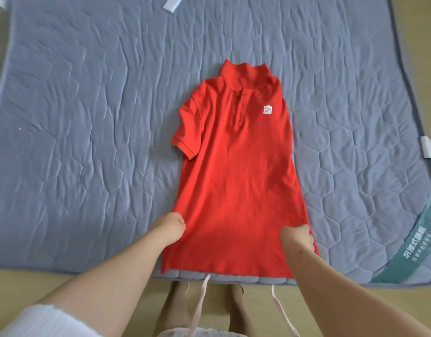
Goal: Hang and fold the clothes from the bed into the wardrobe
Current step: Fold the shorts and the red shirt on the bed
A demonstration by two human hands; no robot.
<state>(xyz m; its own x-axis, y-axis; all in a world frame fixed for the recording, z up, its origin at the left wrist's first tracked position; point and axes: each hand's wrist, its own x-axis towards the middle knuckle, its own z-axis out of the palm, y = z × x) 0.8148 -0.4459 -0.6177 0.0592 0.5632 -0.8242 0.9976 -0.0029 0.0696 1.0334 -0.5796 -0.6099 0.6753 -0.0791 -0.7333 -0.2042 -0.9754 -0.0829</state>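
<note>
A red polo shirt (233,154) lies flat, front up, in the middle of the grey quilted bed (88,117), with its collar far and its hem at the near edge. The left hand (170,226) grips the shirt's left side edge and the right hand (295,235) grips its right side edge, both with fingers curled.

One head-worn wide-angle view, standing at the near edge of the bed (88,117), faces forward and steeply down; close in, bed fills frame, floor (20,280) strip nearest.
</note>
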